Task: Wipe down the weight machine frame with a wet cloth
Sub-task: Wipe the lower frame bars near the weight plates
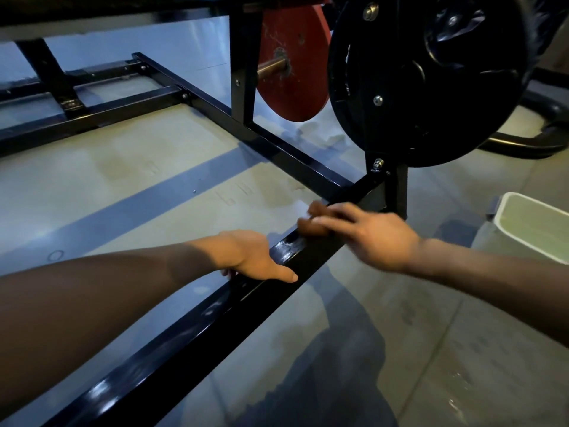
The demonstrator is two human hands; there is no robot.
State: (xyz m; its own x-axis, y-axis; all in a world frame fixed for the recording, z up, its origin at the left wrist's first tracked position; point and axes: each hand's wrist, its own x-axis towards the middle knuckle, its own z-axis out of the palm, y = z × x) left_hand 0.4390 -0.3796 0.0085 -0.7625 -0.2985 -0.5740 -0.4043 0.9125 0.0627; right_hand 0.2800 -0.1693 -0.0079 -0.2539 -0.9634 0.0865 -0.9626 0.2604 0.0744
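- Running low across the floor: black frame bar (pixel 197 315) of the weight machine, its top face glistening wet just beside the cloth.
- Lying bunched on that bar near the corner joint: brown cloth (pixel 311 228), blurred.
- Pressing the cloth down: right hand (pixel 369 235), fingers extended over it; whether any are curling round it cannot be told.
- Bracing on the same bar: left hand (pixel 255 257), palm down, thumb lying along the top face, fingers hidden behind the edge.
- Judging the step: wiping of this bar is underway; the next stroke probably calls for steady downward pressure along the unwiped length.
- Standing nearby: black weight plate (pixel 425 81), red weight plate (pixel 292 66), pale bin (pixel 529 226).
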